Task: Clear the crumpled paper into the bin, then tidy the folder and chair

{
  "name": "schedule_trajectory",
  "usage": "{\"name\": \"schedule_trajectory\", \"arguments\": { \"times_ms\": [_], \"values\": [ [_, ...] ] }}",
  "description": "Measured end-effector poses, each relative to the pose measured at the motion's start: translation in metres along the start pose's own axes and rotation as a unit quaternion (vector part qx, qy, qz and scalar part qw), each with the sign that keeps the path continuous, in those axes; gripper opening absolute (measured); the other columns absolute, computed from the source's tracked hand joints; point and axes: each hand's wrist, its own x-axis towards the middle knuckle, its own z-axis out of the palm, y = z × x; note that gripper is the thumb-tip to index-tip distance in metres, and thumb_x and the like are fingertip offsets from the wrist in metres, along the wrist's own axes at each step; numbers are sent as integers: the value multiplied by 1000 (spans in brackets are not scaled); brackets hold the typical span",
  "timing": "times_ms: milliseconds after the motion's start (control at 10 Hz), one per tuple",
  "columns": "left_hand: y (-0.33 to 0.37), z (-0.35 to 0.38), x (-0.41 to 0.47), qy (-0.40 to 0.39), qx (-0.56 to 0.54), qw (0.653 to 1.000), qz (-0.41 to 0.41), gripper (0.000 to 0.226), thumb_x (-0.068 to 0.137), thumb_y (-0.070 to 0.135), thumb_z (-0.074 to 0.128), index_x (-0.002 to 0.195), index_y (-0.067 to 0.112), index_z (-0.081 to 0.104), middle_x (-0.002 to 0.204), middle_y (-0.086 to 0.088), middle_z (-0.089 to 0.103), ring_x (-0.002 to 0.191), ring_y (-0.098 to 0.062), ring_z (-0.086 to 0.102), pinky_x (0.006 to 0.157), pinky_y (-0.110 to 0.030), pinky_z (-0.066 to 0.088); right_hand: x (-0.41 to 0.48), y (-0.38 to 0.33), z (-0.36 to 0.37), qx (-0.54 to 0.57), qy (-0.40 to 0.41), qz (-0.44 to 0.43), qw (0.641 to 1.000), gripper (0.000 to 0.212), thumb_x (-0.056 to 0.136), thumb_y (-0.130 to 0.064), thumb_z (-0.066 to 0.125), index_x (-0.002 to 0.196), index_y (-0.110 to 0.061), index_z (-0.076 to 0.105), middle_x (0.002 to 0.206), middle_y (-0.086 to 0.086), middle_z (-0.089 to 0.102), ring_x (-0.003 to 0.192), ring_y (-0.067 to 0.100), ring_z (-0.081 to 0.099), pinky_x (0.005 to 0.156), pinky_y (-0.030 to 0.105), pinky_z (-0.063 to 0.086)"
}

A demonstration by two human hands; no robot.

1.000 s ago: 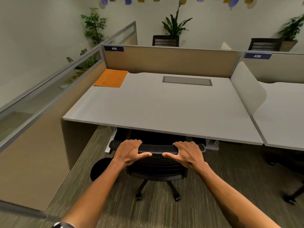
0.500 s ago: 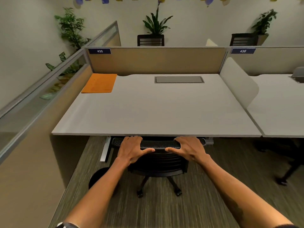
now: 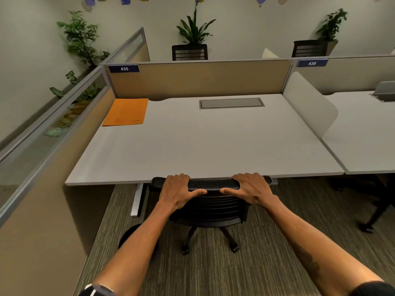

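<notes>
A black mesh office chair (image 3: 210,207) stands tucked under the front edge of the grey desk (image 3: 203,146), its backrest top touching the desk edge. My left hand (image 3: 178,190) grips the left part of the backrest top and my right hand (image 3: 251,189) grips the right part. An orange folder (image 3: 126,112) lies flat in the desk's back left corner. A black round bin (image 3: 128,238) sits on the carpet left of the chair, mostly hidden behind my left forearm. No crumpled paper shows.
Tan cubicle panels close the desk at the back and left. A white divider (image 3: 310,105) separates it from the neighbouring desk on the right, under which another black chair (image 3: 372,210) stands. A grey cable hatch (image 3: 232,103) lies in the desktop. Striped carpet covers the floor.
Both hands have pushed the chair forward, so its seat is now under the desk and the backrest meets the desk edge. The view has moved closer to the desk.
</notes>
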Motion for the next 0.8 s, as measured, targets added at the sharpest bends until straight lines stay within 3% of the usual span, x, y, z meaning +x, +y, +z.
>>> {"name": "schedule_trajectory", "arguments": {
  "times_ms": [300, 400, 500, 600, 700, 800],
  "values": [
    [-1, -3, 7, -21, -15, 1000, 2, 88, 75, 95, 18, 97, 20, 59, 93, 4, 62, 85, -18, 56, 89, -38, 43, 4, 2, -2, 10, -3, 4, 1000, 79, 78, -95, 18, 79, -25, 55, 68, -8, 55, 62, 14, 52, 65, 35, 40],
    [2, -5, 3, -36, -20, 999, 6, 86, 78, 91, 18, 106, 21, 59, 103, 4, 62, 93, -19, 57, 93, -38, 40, 3, 3, -3, 17, -22, 11, 1000, 83, 78, -95, 17, 96, -26, 61, 79, -9, 61, 70, 14, 55, 70, 36, 39],
    [7, -8, 1, -75, -46, 996, 8, 86, 84, 83, 17, 131, 21, 52, 128, 0, 57, 117, -21, 53, 107, -41, 34, 1, 5, -9, 44, -81, 12, 996, 91, 80, -92, 16, 139, -31, 49, 133, -3, 59, 112, 17, 57, 97, 42, 39],
    [13, -15, -4, -99, -60, 993, 13, 82, 91, 75, 18, 145, 18, 41, 145, -3, 48, 132, -22, 45, 116, -43, 27, -4, 1, -17, 49, -107, 10, 993, 92, 83, -90, 14, 154, -34, 29, 158, -2, 35, 138, 20, 41, 112, 47, 30],
    [21, -34, -3, -53, -101, 994, 5, 68, 101, 59, 22, 152, 15, 31, 155, -5, 38, 145, -22, 31, 122, -41, 19, -2, -10, -40, 79, -60, 22, 995, 88, 86, -85, 9, 158, -35, 14, 166, -3, 15, 150, 20, 22, 121, 47, 20],
    [23, -46, -1, -11, -91, 996, -3, 63, 104, 52, 21, 154, 13, 26, 160, -5, 29, 151, -21, 18, 125, -39, 10, 0, -11, -54, 75, -22, 31, 996, 81, 91, -79, 10, 159, -34, 10, 167, -4, 10, 152, 18, 16, 123, 45, 14]
  ]
}}
